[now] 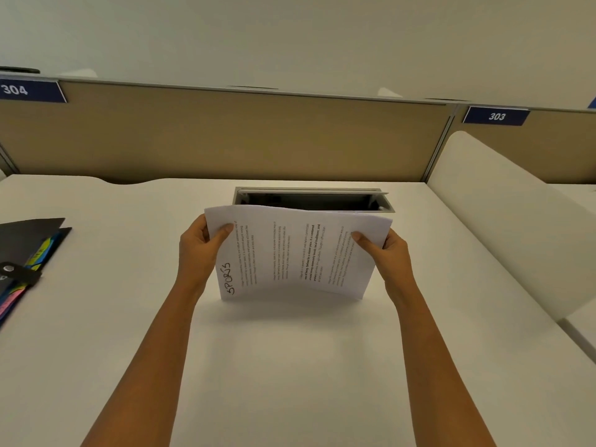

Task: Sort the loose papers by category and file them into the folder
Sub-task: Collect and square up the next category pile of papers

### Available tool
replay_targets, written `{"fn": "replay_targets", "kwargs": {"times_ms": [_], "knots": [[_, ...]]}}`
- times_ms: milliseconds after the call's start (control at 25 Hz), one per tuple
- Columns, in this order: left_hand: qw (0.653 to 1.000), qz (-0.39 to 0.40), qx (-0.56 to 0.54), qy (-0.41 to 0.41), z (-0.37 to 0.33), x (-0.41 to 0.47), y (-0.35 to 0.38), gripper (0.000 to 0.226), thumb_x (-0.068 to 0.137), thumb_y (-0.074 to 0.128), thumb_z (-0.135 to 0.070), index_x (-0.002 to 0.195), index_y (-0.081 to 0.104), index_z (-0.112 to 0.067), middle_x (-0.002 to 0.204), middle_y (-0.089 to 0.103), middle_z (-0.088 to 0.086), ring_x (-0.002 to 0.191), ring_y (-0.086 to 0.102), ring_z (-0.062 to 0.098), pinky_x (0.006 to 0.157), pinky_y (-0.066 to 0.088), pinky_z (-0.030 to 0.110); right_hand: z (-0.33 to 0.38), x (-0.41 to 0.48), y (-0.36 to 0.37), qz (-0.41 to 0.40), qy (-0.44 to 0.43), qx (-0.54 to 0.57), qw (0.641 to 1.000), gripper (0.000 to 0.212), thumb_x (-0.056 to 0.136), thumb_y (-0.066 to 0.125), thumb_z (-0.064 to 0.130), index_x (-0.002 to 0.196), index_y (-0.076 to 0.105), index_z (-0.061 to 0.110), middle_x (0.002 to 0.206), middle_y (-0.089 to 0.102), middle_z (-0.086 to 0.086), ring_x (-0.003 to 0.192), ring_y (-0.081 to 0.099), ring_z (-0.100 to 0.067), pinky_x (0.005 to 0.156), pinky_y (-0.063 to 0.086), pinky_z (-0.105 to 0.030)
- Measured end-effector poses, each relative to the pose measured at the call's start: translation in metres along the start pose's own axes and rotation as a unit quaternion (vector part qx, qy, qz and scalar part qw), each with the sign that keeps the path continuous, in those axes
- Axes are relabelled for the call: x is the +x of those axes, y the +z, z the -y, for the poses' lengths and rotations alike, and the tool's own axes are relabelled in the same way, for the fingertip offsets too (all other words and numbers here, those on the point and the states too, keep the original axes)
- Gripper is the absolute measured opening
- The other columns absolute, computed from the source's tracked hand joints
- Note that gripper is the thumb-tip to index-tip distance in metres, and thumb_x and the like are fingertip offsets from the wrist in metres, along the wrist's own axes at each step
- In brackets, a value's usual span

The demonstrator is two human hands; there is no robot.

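Matt white paper sheets [296, 253] (printed, faintly curved), smooth matt desk [290, 366], dark plastic-looking folder [29, 233]

You can read "SPORTS" handwritten near one edge of the sheet [292, 253]; its printed paragraphs are too small. The left blue sign [30, 90] says "304", the right blue sign [496, 116] "303".

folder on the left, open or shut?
Open: the black folder lies on the desk with its flap back and coloured tabs showing. The frame edge cuts part of it off.

arms stretched forward; left grip [197, 250] and right grip [388, 254] both pinching.
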State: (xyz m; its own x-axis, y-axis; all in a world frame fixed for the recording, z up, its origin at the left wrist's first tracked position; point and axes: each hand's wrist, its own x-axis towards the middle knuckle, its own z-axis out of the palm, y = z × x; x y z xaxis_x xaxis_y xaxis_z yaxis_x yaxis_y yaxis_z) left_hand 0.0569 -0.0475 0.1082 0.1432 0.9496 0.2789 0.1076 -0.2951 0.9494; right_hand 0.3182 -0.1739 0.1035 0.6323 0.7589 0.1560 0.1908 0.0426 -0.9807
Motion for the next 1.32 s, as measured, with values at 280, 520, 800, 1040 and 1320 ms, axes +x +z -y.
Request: {"fn": "replay_targets", "kwargs": {"times_ms": [280, 520, 800, 1040, 1320], "knots": [[0.997, -0.06, 0.038, -0.036, -0.001, -0.004, 0.006, 0.052, 0.088, 0.062, -0.019, 0.135, 0.041, -0.015, 0.14, 0.047, 0.004, 0.128, 0.045, 0.02, 0.105, 0.039, 0.036, -0.008, -0.001, 0.013, -0.1, 0.079, 0.109, 0.986, 0.011, 0.083, 0.07, 0.022, 0.09, 0.062, 0.019, 0.09, 0.069, -0.005, 0.079, 0.067, -0.027, 0.073, 0.058, -0.04], [0.931, -0.005, -0.208, -0.3, 0.0, -0.033, 0.033, 0.066, 0.088, 0.062, -0.025, 0.144, 0.028, -0.013, 0.135, 0.049, 0.009, 0.113, 0.055, 0.022, 0.092, 0.048, 0.038, -0.016, -0.032, 0.056, -0.086, 0.194, 0.353, 0.911, 0.047, 0.079, 0.07, 0.014, 0.123, 0.053, 0.008, 0.108, 0.067, -0.011, 0.091, 0.066, -0.025, 0.074, 0.06, -0.036], [0.956, 0.029, -0.212, -0.198, -0.004, -0.011, 0.0, 0.039, 0.09, 0.057, -0.007, 0.128, 0.052, -0.014, 0.122, 0.062, 0.006, 0.107, 0.061, 0.025, 0.091, 0.05, 0.042, -0.008, -0.034, 0.065, 0.043, 0.134, 0.283, 0.949, 0.036, 0.086, 0.063, 0.01, 0.12, 0.052, 0.014, 0.111, 0.064, -0.006, 0.098, 0.063, -0.021, 0.074, 0.059, -0.028], [0.986, 0.062, -0.13, -0.083, -0.025, 0.007, -0.041, 0.026, 0.089, 0.059, -0.018, 0.115, 0.059, -0.017, 0.104, 0.068, -0.001, 0.092, 0.067, 0.017, 0.073, 0.056, 0.03, 0.029, -0.023, 0.076, 0.145, 0.057, 0.109, 0.982, 0.021, 0.088, 0.061, 0.02, 0.108, 0.062, 0.026, 0.103, 0.071, 0.003, 0.088, 0.067, -0.018, 0.076, 0.058, -0.029], [0.989, 0.098, -0.064, -0.086, -0.016, 0.012, -0.077, 0.033, 0.086, 0.064, -0.026, 0.116, 0.058, -0.015, 0.106, 0.067, 0.003, 0.091, 0.066, 0.02, 0.08, 0.056, 0.04, 0.026, -0.042, 0.12, 0.142, 0.053, 0.061, 0.987, 0.019, 0.086, 0.064, 0.018, 0.105, 0.063, 0.021, 0.1, 0.07, 0.002, 0.089, 0.068, -0.019, 0.082, 0.058, -0.036]]}}
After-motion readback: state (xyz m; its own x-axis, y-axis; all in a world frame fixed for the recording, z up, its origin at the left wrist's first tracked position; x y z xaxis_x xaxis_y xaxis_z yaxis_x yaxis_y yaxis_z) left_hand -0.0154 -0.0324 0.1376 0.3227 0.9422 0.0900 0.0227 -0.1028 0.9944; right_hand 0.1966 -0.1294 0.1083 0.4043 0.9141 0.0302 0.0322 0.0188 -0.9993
